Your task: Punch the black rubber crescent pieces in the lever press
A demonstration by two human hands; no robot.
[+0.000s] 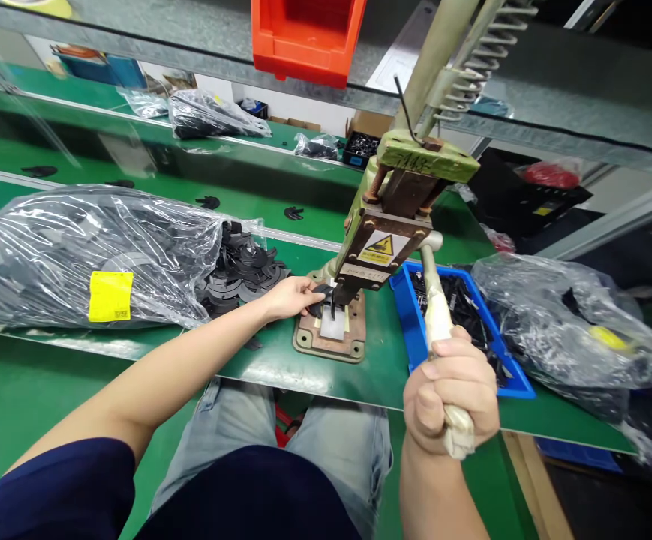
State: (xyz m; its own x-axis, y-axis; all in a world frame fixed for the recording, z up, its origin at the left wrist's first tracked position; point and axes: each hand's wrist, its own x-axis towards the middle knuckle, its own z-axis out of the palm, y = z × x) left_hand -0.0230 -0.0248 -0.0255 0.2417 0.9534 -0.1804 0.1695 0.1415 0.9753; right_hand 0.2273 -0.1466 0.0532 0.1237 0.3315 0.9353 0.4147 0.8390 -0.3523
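My left hand (295, 297) pinches a black curved plastic part (321, 294) at the base of a green hand press (383, 217). That part sits under the press head, on or just over a small metal plate (333, 324); the contact itself is hard to see. Wrapped in pale tape, the press lever (437, 311) is gripped by my right hand (454, 386), fingers closed round its lower end. To the left, many similar black parts (247, 262) spill from the mouth of a clear plastic bag (94, 247).
Right of the press is a blue bin (520, 384) of small black pieces, beside another clear bag (573, 330). An orange bin (308, 45) sits on the overhead shelf (190, 30). Behind the bench, several black parts lie spaced along a green strip (162, 187).
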